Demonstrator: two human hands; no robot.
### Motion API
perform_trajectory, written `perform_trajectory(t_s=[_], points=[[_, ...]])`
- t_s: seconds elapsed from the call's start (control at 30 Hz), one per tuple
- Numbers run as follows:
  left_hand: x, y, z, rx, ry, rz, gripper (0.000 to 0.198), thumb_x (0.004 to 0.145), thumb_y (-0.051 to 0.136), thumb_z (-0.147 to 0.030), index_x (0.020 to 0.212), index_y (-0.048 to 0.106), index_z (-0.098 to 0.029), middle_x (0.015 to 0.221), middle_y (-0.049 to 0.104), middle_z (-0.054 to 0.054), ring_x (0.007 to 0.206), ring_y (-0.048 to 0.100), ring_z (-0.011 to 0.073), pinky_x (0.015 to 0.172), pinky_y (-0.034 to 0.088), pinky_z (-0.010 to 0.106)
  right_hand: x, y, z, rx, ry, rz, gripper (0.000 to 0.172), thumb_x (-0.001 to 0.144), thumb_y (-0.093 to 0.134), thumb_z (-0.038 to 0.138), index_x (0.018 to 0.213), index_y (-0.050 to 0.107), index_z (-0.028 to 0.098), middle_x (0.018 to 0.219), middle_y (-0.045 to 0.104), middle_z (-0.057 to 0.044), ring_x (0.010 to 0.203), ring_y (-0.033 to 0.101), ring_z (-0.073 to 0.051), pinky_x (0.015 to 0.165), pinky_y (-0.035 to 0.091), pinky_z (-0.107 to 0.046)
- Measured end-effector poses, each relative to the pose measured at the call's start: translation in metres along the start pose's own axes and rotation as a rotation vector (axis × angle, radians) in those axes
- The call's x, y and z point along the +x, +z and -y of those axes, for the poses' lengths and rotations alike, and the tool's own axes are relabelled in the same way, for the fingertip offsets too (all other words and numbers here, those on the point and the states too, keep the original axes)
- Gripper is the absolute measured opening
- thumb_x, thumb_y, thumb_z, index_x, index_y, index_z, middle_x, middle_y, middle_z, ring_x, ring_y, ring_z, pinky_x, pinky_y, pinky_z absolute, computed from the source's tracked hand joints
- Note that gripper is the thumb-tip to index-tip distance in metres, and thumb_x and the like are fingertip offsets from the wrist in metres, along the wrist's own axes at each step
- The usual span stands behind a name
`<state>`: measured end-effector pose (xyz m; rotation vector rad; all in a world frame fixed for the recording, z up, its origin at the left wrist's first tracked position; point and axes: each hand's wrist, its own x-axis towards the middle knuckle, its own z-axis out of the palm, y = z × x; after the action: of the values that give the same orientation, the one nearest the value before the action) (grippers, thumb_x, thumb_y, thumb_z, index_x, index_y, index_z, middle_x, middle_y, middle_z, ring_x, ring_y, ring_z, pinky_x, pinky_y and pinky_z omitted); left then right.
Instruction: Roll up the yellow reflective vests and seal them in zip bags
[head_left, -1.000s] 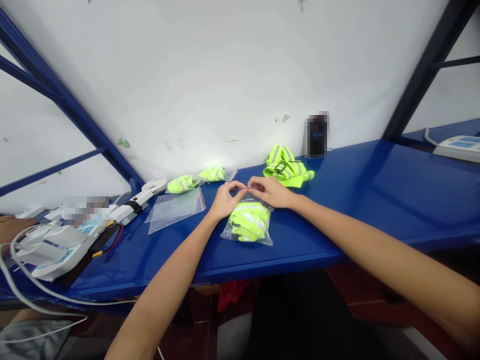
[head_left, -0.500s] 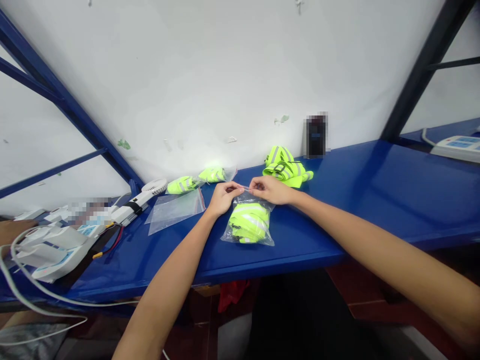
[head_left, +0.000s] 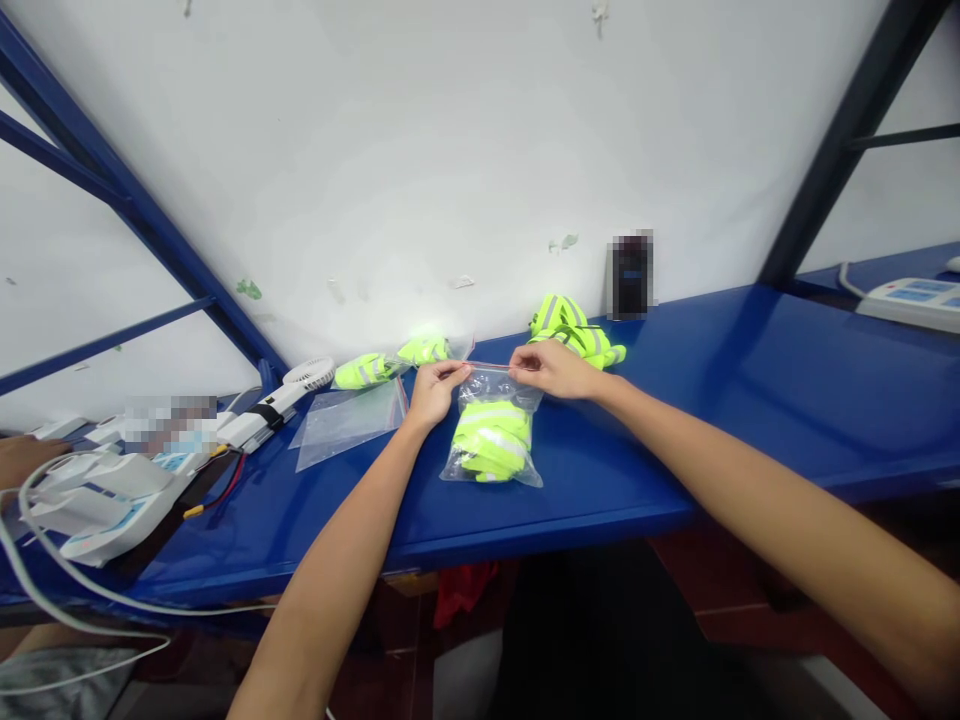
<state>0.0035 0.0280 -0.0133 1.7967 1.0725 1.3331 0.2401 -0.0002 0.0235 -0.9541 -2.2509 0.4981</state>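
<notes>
A clear zip-lock bag (head_left: 496, 386) lies on the blue table in front of me, with a folded neon-yellow reflective strap bundle (head_left: 493, 440) inside. At its top left corner, my left hand (head_left: 439, 390) pinches the red-lined zip edge. My right hand (head_left: 551, 368) pinches the same edge near the top right, thumb and fingers pressed together. Just behind my right hand sits a loose heap of yellow reflective straps (head_left: 574, 332), partly hidden by it. Flat empty clear bags (head_left: 349, 425) rest left of my left hand.
Two bagged yellow bundles (head_left: 364, 371) lie by the wall. A white handheld fan (head_left: 307, 375), white chargers (head_left: 112, 500) and loose cables fill the left side. A dark blurred box (head_left: 631, 277) leans at the back. At the far left edge another person's hand (head_left: 26, 460) shows.
My hands have moved apart along the bag's top edge, the right one to the right and the left one slightly left. More of the zip strip shows between them.
</notes>
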Motion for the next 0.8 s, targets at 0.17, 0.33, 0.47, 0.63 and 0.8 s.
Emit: perform_trajectory(t_s=[0.17, 0.33, 0.47, 0.63, 0.8], points=[[0.002, -0.005, 0.001, 0.048, 0.015, -0.072, 0.025, 0.073, 0.071, -0.04, 0.079, 0.076, -0.017, 0.074, 0.072, 0.003, 0.072, 0.063, 0.0192, 0.07, 0.047, 0.031, -0.001, -0.006, -0.005, 0.011, 0.02, -0.033, 0.019, 0.082, 0.055, 0.029, 0.078, 0.065, 0.014, 0.072, 0.065, -0.004, 0.064, 0.055, -0.014, 0.061, 0.04, -0.026], [0.004, -0.009, 0.004, 0.031, 0.02, -0.118, 0.025, 0.073, 0.07, -0.04, 0.079, 0.075, -0.016, 0.076, 0.073, 0.003, 0.074, 0.064, 0.0193, 0.074, 0.048, 0.031, -0.002, -0.012, -0.01, 0.011, 0.022, -0.06, 0.019, 0.081, 0.057, 0.031, 0.076, 0.065, 0.015, 0.071, 0.066, -0.004, 0.063, 0.056, -0.015, 0.061, 0.041, -0.027], [0.006, -0.013, 0.007, 0.028, 0.03, -0.132, 0.024, 0.074, 0.07, -0.039, 0.08, 0.075, -0.017, 0.079, 0.074, 0.003, 0.079, 0.066, 0.0203, 0.077, 0.049, 0.031, -0.003, -0.014, -0.013, 0.002, 0.03, -0.077, 0.025, 0.083, 0.057, 0.037, 0.072, 0.062, 0.016, 0.067, 0.063, -0.003, 0.061, 0.054, -0.014, 0.059, 0.039, -0.027], [0.006, -0.014, 0.009, 0.051, 0.036, -0.133, 0.027, 0.075, 0.068, -0.042, 0.079, 0.074, -0.016, 0.077, 0.073, 0.003, 0.078, 0.066, 0.0207, 0.077, 0.049, 0.032, -0.004, -0.02, -0.014, 0.037, 0.067, -0.019, 0.031, 0.086, 0.056, 0.044, 0.071, 0.059, 0.017, 0.06, 0.06, -0.002, 0.055, 0.053, -0.013, 0.056, 0.039, -0.027], [0.002, -0.006, 0.007, -0.075, -0.034, -0.078, 0.029, 0.073, 0.069, -0.045, 0.076, 0.07, -0.017, 0.071, 0.069, 0.002, 0.073, 0.065, 0.0188, 0.076, 0.05, 0.031, -0.006, -0.03, -0.003, 0.468, 0.157, 0.258, 0.034, 0.087, 0.061, 0.047, 0.07, 0.05, 0.019, 0.065, 0.063, -0.002, 0.058, 0.06, -0.014, 0.059, 0.046, -0.028]])
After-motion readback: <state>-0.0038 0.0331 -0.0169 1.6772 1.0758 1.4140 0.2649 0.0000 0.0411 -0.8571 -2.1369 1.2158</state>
